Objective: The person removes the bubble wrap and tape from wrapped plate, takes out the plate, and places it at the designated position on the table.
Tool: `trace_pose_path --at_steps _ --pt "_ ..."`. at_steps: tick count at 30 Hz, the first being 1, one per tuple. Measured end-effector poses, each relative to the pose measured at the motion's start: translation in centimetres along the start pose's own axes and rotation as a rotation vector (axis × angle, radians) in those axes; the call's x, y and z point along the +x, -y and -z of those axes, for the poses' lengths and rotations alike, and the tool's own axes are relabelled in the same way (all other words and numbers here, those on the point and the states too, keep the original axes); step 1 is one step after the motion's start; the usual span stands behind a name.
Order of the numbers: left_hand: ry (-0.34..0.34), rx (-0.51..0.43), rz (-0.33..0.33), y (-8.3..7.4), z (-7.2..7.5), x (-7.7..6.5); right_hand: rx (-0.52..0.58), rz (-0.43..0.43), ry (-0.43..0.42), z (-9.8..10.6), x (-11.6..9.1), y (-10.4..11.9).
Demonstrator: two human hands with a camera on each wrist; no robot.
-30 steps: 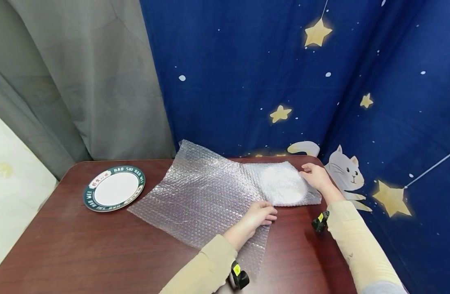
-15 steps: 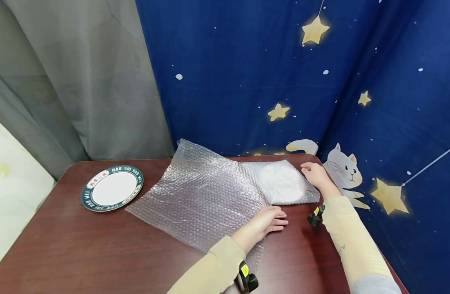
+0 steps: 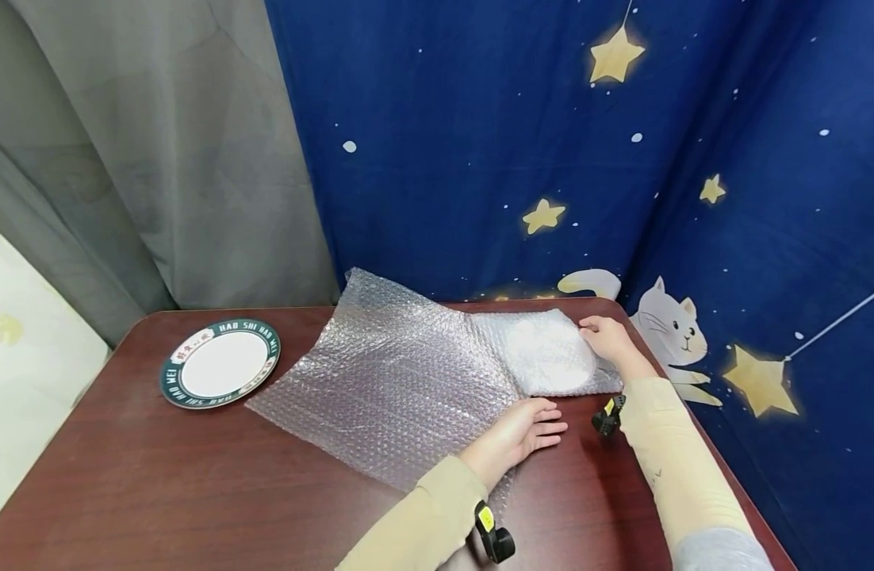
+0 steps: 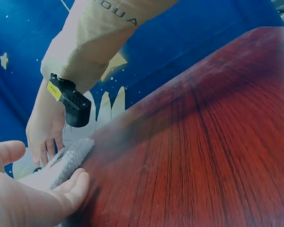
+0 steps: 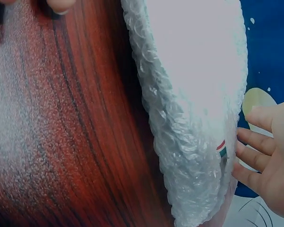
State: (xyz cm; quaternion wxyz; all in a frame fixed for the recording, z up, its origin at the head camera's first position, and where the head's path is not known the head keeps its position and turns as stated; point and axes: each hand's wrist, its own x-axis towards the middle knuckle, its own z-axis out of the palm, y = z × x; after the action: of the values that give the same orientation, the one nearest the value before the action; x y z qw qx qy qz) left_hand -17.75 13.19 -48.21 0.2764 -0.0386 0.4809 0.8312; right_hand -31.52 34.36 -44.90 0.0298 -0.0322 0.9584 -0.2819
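A sheet of clear bubble wrap (image 3: 401, 381) lies spread on the table. At its right end the wrap is folded over a round white plate (image 3: 547, 355), and a bit of red and green rim (image 5: 221, 148) shows through the open end in the right wrist view. My right hand (image 3: 608, 339) touches the right edge of this bundle with its fingertips, fingers nearly straight. Just in front of the bundle is my left hand (image 3: 519, 432), over the sheet's front right edge, with fingers extended and apart. In the left wrist view the left hand's fingers (image 4: 75, 187) overlap the bundle's edge.
A second plate (image 3: 223, 365), white with a dark green lettered rim, sits at the table's (image 3: 159, 484) back left. Behind the table hang a grey curtain (image 3: 216, 159) and a blue star-patterned curtain (image 3: 465, 159). The sheet's back corner rises against the curtain.
My left hand has moved right, off the corner where sheet and bundle meet, and its fingers have spread. The right hand stays at the bundle's right edge, with little movement.
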Motion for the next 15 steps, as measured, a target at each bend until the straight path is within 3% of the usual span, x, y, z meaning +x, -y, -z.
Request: trace_pose_path --at_steps 15 --pt "-0.039 -0.137 0.014 0.7 -1.1 1.1 -0.026 0.014 0.019 -0.6 0.0 -0.9"
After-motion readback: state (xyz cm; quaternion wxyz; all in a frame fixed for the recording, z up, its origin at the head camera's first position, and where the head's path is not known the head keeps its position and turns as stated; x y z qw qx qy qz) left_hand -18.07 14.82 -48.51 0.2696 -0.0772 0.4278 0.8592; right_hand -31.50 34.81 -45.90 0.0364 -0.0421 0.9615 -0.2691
